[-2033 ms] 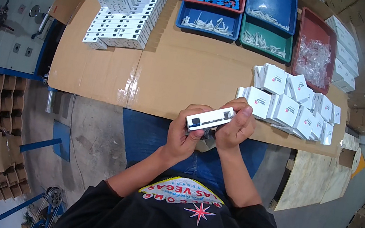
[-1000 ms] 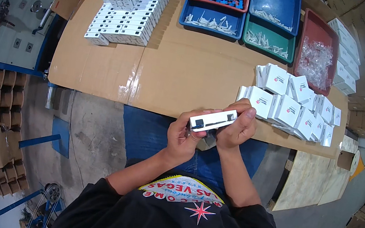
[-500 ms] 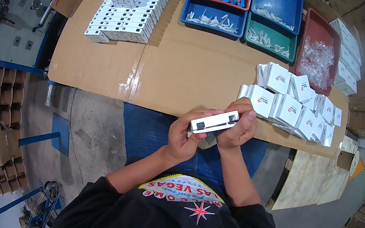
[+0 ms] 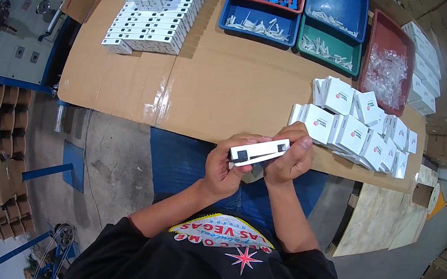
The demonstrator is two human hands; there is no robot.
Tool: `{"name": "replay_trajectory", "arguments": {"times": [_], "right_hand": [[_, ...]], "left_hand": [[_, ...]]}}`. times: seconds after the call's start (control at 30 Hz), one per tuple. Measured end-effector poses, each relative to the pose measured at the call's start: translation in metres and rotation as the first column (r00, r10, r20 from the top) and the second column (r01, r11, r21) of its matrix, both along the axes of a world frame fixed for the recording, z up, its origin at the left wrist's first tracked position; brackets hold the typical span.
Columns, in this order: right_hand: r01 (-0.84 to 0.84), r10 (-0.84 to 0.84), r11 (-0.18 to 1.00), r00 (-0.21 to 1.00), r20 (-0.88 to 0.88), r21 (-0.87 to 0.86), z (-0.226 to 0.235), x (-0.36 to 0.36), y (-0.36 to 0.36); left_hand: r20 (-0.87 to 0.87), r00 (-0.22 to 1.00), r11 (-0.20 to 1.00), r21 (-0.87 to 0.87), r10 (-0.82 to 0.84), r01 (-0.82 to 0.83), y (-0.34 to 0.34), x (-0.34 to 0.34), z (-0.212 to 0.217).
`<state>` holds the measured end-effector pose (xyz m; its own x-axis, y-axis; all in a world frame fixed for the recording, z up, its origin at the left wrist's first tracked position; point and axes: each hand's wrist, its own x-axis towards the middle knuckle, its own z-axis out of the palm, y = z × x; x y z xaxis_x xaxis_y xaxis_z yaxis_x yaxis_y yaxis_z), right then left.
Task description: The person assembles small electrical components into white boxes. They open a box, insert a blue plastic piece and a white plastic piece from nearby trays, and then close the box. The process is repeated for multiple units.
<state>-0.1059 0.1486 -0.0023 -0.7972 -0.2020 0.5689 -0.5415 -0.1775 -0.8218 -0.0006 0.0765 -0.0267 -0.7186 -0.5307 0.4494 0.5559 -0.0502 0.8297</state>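
While hands (image 4: 258, 159) grip white box (image 4: 258, 151), small white cartons (image 4: 353, 131) crowd right.

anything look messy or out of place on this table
Mostly tidy. The small white boxes on the right lie in a loose jumble, tilted and overlapping, unlike the neat stacks of white boxes on the left. Both hands hold a long white box.

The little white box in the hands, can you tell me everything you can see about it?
The little white box is long, slim and looks like thin cardboard, with dark marks near its ends. It lies sideways, tilted a bit up to the right, above the person's lap, just in front of the cardboard-covered table. The left hand grips its left end and the right hand wraps its right end.
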Motion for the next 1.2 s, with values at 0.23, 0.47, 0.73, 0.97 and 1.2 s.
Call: {"name": "replay_trajectory", "arguments": {"times": [0.23,0.47,0.73,0.97,1.2], "right_hand": [[-0.006,0.006,1.000,1.000,-0.007,0.010,-0.001,0.000,0.000],[0.012,-0.012,0.999,1.000,0.013,-0.051,-0.003,-0.002,-0.003],[0.040,-0.040,0.999,0.999,0.010,-0.027,-0.003,-0.003,-0.004],[0.021,-0.023,0.999,0.998,0.059,0.026,-0.003,-0.001,-0.003],[-0.032,0.032,1.000,0.998,0.054,-0.001,0.004,0.001,-0.004]], "left_hand": [[0.043,0.999,0.997,-0.081,-0.004,0.008,-0.002,0.002,0.000],[0.036,0.999,1.000,0.005,0.012,-0.012,0.002,0.000,0.004],[0.074,0.997,0.999,0.043,-0.010,0.007,0.001,0.003,0.001],[0.216,0.975,0.997,0.057,0.042,-0.055,0.002,0.012,0.005],[0.079,0.997,1.000,0.007,0.027,-0.028,-0.002,0.007,0.002]]}}
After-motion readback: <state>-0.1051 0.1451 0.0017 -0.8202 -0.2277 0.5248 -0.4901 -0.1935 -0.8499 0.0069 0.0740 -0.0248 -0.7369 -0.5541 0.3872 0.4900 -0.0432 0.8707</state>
